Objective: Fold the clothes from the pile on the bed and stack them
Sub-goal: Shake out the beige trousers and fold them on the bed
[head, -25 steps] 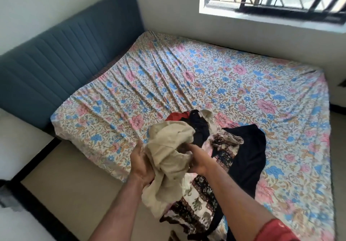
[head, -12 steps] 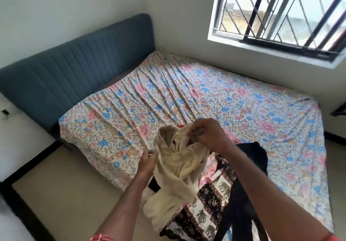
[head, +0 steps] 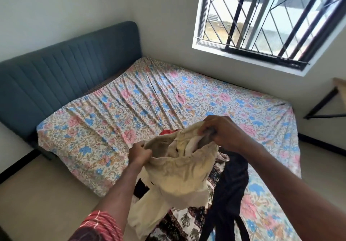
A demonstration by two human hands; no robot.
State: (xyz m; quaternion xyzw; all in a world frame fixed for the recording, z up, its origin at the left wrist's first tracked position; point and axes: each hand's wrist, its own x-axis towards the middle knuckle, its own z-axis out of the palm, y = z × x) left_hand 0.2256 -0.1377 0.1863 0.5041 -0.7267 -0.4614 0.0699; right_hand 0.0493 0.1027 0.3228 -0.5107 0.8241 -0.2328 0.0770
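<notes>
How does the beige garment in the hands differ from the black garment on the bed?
The beige garment is light and plain; the black garment is dark. The beige garment is lifted, with the left hand and the right hand each gripping its upper edge; the black garment lies untouched on the bed. The beige one is held open; the black one lies crumpled. Both are still unfolded.

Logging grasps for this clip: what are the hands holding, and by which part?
Both hands, left hand and right hand, grip the beige garment by its open top edge.
</notes>
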